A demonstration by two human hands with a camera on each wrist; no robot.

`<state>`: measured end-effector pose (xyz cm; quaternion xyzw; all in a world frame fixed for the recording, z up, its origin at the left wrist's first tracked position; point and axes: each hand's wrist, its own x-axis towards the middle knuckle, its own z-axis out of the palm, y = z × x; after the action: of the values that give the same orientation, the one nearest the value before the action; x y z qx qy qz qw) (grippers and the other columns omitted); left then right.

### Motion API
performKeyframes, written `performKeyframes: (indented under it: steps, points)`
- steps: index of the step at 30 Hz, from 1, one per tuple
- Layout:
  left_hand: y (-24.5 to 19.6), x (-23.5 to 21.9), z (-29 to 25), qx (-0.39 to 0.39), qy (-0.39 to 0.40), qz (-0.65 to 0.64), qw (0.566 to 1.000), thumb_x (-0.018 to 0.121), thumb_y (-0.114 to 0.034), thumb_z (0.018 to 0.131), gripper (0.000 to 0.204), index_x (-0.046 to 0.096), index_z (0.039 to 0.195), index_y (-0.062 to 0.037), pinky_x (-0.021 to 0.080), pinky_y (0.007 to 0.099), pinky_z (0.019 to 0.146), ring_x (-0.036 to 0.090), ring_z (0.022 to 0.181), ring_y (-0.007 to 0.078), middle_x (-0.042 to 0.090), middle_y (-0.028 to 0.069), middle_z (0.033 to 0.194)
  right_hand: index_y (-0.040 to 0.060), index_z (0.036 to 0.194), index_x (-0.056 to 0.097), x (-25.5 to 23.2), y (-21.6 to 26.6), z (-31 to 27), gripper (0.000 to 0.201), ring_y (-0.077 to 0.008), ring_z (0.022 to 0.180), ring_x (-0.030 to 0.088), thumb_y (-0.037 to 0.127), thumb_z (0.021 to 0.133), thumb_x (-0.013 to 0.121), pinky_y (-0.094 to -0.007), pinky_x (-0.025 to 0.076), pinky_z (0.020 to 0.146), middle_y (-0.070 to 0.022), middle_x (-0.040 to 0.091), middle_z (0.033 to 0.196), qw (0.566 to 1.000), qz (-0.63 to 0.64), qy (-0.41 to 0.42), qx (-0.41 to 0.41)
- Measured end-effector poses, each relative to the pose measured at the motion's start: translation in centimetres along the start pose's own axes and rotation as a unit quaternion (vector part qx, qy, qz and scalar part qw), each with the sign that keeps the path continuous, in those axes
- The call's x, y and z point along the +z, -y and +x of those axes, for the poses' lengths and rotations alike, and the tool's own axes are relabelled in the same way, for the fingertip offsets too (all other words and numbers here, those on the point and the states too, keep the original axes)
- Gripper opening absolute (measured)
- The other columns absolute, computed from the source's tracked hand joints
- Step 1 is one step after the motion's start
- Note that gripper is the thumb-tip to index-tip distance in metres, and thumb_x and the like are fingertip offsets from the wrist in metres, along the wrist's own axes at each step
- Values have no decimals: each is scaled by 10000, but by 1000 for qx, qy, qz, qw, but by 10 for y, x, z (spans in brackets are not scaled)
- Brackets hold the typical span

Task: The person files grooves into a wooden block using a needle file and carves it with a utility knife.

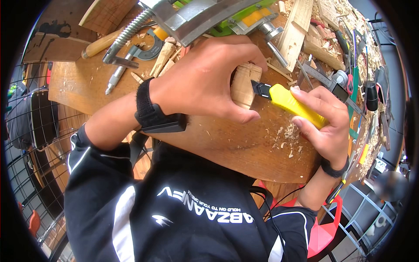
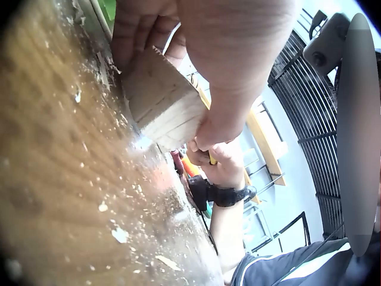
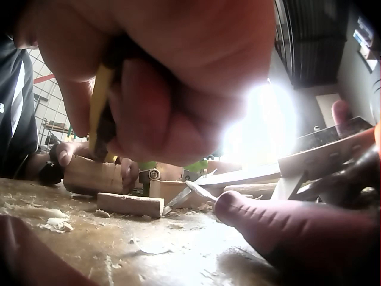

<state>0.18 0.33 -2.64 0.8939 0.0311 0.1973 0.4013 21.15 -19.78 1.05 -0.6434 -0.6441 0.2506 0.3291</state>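
Observation:
My left hand [image 1: 205, 76] grips a small wood block [image 1: 242, 89] between thumb and fingers, over the table. The left wrist view shows the block [image 2: 169, 104] low at the tabletop, with fingers behind it and the thumb along its near side. A yellow utility knife [image 1: 297, 105] is held in my right hand [image 1: 329, 122], thumb and fingers wrapped about its handle. Its dark blade end overlaps the block's right edge in the head view. From the right wrist, the knife [image 3: 100, 113] points down toward the block [image 3: 92, 177], and my curled fingers [image 3: 146, 113] hide most of the handle.
A metal vise [image 1: 192, 19] stands just beyond my left hand. A micrometer [image 1: 146, 50], a digital caliper [image 1: 336, 85] and wood offcuts [image 1: 323, 52] lie around the work. Shavings [image 1: 286, 139] are scattered on the wooden table [image 1: 209, 139]. In the right wrist view, a pink-handled tool [image 3: 286, 223] lies close.

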Motion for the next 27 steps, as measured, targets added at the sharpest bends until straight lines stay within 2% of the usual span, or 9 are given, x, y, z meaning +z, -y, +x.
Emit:
performKeyframes:
  steps: [8,14,21,27]
  points:
    - [1,1,-1,-6,-6,13,1000,925,-249,630,569,655,1074,-17,542,343,828,684,920,265,666,126,1023,67,1262,747,6,1,0,505,-170,736,621,-4,766,818,-287,486,668,-93,641,855,999,-36,-28,-5]
    - [1,3,-1,-7,-16,-4,1000,922,-302,670,559,651,1067,-18,518,340,847,666,945,263,654,124,1019,72,1266,745,6,0,0,514,-171,733,623,-4,763,824,-287,487,665,-89,641,855,998,-40,-36,-12]
    - [1,4,-1,-1,-16,11,1000,913,-297,730,514,664,1073,-6,514,338,860,668,955,266,669,129,1031,81,1273,742,11,0,2,536,-188,733,632,-10,752,832,-296,497,667,-94,648,863,999,-24,-25,-25]
    - [-1,2,-1,-67,9,-29,997,925,-270,746,472,700,1067,-8,508,310,812,669,930,210,686,114,1022,85,1275,742,10,1,2,538,-188,739,636,-7,752,835,-300,498,663,-93,646,860,999,-23,-22,-22]
